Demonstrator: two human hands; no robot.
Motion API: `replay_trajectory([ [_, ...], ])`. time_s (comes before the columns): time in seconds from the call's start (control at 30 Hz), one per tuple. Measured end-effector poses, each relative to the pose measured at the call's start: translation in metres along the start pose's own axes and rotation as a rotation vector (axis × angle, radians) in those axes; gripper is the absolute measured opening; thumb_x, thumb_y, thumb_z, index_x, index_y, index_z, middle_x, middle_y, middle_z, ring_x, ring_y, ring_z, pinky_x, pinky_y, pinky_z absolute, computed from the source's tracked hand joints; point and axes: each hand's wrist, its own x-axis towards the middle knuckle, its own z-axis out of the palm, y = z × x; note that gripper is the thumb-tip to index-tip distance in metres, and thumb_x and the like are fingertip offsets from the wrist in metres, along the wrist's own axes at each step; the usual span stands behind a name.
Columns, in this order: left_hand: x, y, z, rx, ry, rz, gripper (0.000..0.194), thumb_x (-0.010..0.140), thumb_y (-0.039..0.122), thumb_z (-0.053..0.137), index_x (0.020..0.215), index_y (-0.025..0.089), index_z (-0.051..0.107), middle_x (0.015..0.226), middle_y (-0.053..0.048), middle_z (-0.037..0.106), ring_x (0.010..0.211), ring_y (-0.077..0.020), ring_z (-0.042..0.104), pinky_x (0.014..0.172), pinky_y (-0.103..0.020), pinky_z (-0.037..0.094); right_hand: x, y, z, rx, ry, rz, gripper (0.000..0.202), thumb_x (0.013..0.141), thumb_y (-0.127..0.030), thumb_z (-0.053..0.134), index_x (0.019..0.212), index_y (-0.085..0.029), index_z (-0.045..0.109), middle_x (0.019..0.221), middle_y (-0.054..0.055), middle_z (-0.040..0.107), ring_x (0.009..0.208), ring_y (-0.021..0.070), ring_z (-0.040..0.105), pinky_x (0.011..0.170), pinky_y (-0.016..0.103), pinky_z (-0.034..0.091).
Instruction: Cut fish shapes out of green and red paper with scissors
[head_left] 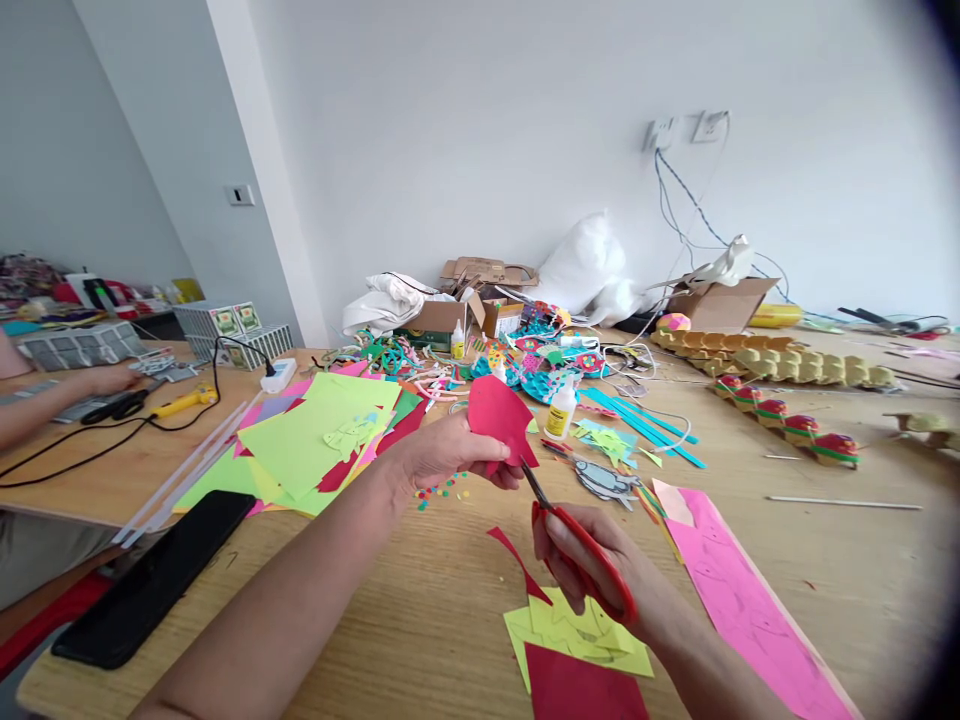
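Observation:
A piece of red paper with a rounded outline is pinched in my left hand, held above the table. My right hand grips red-handled scissors, whose blades meet the lower edge of that paper; the blade tips are partly hidden. Below the hands, a thin curved red paper strip rests partly over yellow paper pieces with pencil lines. A darker red sheet overlaps them at the front edge of the view.
Coloured paper sheets and a black phone lie to the left. A glue bottle, a paper fish, a long pink sheet and egg-carton strips are to the right. At far left another person's hand shows.

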Motion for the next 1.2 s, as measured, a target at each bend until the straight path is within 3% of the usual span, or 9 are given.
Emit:
replay_trajectory([
  [0.6, 0.0001, -0.0004, -0.0001, 0.002, -0.014, -0.006, 0.017, 0.062, 0.021, 0.063, 0.074, 0.009, 0.067, 0.068, -0.006, 0.066, 0.062, -0.0145, 0.063, 0.065, -0.029, 0.049, -0.0011, -0.0027, 0.0014, -0.053, 0.019, 0.033, 0.044, 0.079, -0.060, 0.040, 0.059, -0.020, 0.045, 0.035, -0.008, 0.038, 0.032, 0.0073, 0.026, 0.039, 0.021, 0.021],
  [1.2, -0.0005, -0.0002, -0.0059, 0.048, -0.078, -0.026, 0.014, 0.065, 0.021, 0.062, 0.072, 0.010, 0.067, 0.067, -0.006, 0.068, 0.059, -0.0134, 0.062, 0.061, -0.026, 0.049, 0.0000, 0.0012, -0.0009, -0.092, 0.004, 0.062, 0.043, 0.081, -0.056, 0.043, 0.060, -0.019, 0.047, 0.037, -0.008, 0.038, 0.031, 0.0058, 0.030, 0.035, 0.018, 0.019],
])
